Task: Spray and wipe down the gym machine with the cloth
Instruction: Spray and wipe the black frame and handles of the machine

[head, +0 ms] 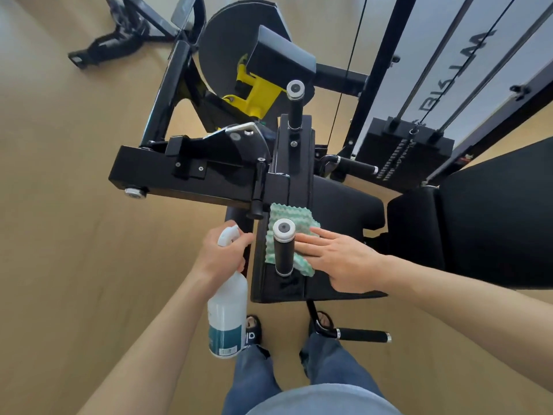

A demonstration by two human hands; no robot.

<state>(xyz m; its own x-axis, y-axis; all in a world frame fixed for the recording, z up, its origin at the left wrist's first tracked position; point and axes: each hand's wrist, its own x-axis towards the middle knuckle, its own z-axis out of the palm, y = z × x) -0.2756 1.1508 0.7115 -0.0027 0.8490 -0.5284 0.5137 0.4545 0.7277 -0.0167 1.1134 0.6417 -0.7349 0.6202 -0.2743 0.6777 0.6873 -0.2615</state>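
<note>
A black gym machine (191, 178) with padded arm rests fills the middle of the view. A green-and-white wavy cloth (284, 215) lies on its near black pad (284, 287), partly behind an upright black grip with a silver cap (283, 250). My right hand (338, 259) lies flat with straight fingers pressing on the cloth's right side. My left hand (223, 254) grips the neck and trigger of a white spray bottle (227, 319) that hangs down just left of the pad.
A second upright grip (295, 104) stands farther along the pad. A weight stack (404, 151) and cables rise at the right, next to a black seat (478, 217). A low handle (359, 335) juts out by my feet. Another machine's base (119, 34) sits far left on the wood floor.
</note>
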